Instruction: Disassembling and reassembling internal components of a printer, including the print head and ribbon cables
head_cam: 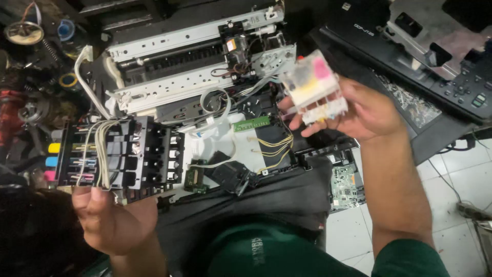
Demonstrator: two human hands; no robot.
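My left hand [114,218] grips from below a black ink tank block [120,152] with yellow, cyan and magenta windows on its left side and several thin tubes looping over it. My right hand [366,110] holds up a small clear cartridge block [315,87] with pink and yellow ink patches, tilted, above the opened printer. The tubes run from the tank block toward the printer's inside.
A stripped printer chassis [189,61] with metal rails, white ribbon cables, yellow wires and a green circuit board [252,124] lies ahead. A black printer cover with buttons [435,66] sits at right on white floor tiles. Cluttered parts fill the left. My lap is below.
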